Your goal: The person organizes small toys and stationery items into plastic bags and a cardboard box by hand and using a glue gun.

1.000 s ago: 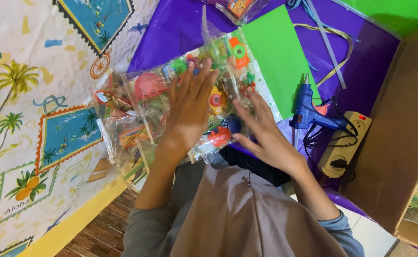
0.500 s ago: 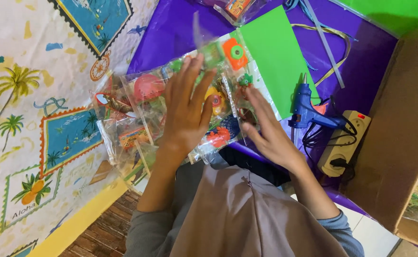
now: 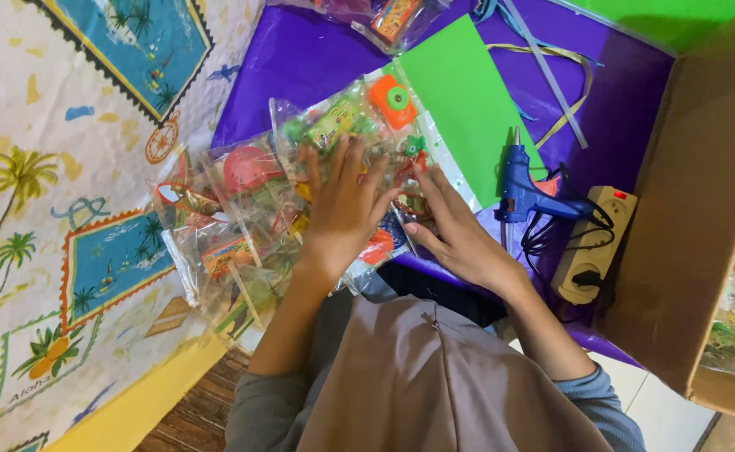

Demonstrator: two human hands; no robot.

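Flatly, both hands (image 3: 401, 222) press crinkly clear toy packets (image 3: 300, 184).

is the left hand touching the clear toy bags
Touching. The head view shows the left hand lying flat, fingers spread, directly on the clear toy bags.

Bright, even indoor light, soft shadows, perhaps slight blur at edges.
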